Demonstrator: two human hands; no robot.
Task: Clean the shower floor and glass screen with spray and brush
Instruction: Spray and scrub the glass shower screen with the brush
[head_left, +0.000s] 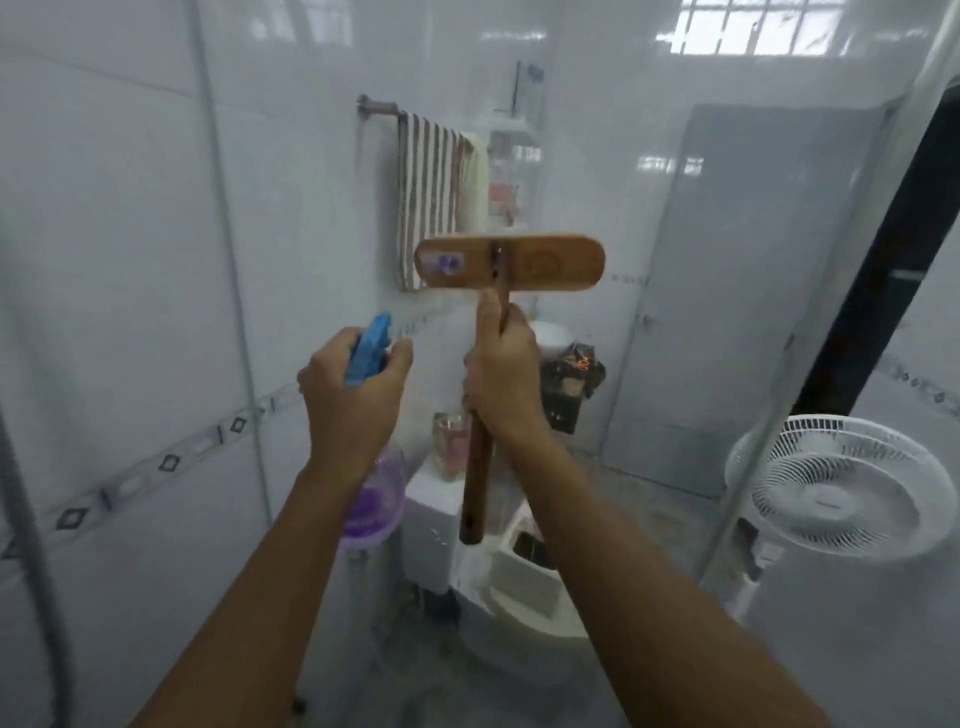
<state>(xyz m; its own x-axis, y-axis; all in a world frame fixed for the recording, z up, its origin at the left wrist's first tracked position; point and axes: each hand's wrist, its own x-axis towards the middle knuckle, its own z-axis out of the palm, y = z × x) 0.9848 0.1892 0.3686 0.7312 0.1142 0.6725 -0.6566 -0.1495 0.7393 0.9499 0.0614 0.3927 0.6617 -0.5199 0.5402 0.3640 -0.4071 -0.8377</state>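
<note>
Where the arms reach: close before the hazy, clear glass screen (322, 208).
Left hand (353, 400): fingers wrapped round the blue trigger head of a translucent purple spray bottle (375, 499).
Right hand (501, 379): gripping the handle of a brown wooden brush (511, 264), its oblong head uppermost and level.
Background: brown-striped towel (428, 208); white pedestal fan (841, 488).

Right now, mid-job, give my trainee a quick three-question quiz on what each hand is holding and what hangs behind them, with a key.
1. Which hand grips the spray bottle?
2. True or false: the brush is held with its head hanging downward.
3. What hangs on the rail behind the brush? A. striped towel B. bathrobe C. mop

Key:
1. The left hand.
2. False. The right hand grips the handle with the head raised.
3. A.
</note>
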